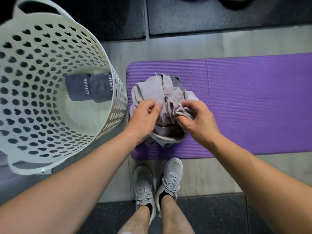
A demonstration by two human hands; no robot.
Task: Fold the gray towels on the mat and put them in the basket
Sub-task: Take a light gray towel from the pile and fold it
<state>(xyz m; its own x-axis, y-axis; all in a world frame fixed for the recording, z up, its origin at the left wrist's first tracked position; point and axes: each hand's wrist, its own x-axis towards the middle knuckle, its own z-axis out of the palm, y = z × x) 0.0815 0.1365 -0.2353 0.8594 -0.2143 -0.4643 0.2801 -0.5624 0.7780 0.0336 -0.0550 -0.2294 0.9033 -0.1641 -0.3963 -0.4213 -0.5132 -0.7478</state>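
Observation:
A crumpled heap of light gray towels (pixel 157 92) lies on the left end of the purple mat (pixel 244 102). My left hand (pixel 143 117) pinches the cloth at the near side of the heap. My right hand (pixel 194 120) grips a bunched fold of the same heap, close beside the left hand. To the left stands the tall white perforated basket (pixel 42 68). Two folded dark gray towels (pixel 89 86) with white lettering lie at its bottom.
Black rubber floor tiles (pixel 219 16) lie beyond the mat, and more lie under my legs. My two gray sneakers (pixel 158 181) stand on the gray floor just before the mat's near edge. The basket nearly touches the mat's left end.

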